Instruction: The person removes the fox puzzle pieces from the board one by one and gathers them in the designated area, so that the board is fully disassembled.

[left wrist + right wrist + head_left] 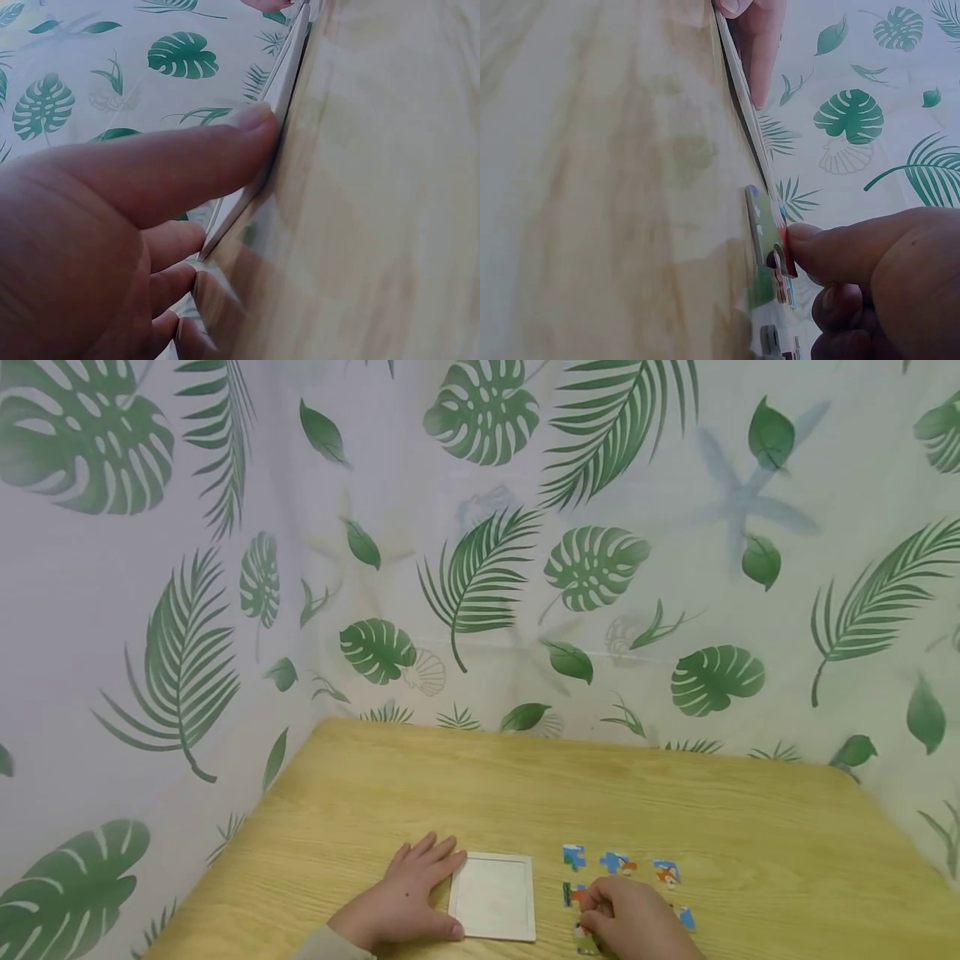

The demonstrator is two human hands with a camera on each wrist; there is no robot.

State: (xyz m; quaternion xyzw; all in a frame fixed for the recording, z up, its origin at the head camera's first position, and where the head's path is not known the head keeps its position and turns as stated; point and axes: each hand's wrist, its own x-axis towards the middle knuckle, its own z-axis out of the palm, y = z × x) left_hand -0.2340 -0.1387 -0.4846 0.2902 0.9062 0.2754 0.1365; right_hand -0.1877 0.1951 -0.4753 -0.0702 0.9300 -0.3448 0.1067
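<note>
A pale rectangular puzzle tray with a thin raised border lies flat on the table. My left hand is spread along its left side, index fingertip at the upper corner and thumb at the lower one. The left wrist view shows that thumb straight against the tray's edge. To the right of the tray, my right hand pinches a jigsaw piece with green and red on it, low at the table. Its curled fingers partly hide the pieces beneath and beside them.
Several other jigsaw pieces lie around the right hand: a blue and green one, a blue one with orange, another farther right. The wooden table meets a leaf-print curtain at its back and left.
</note>
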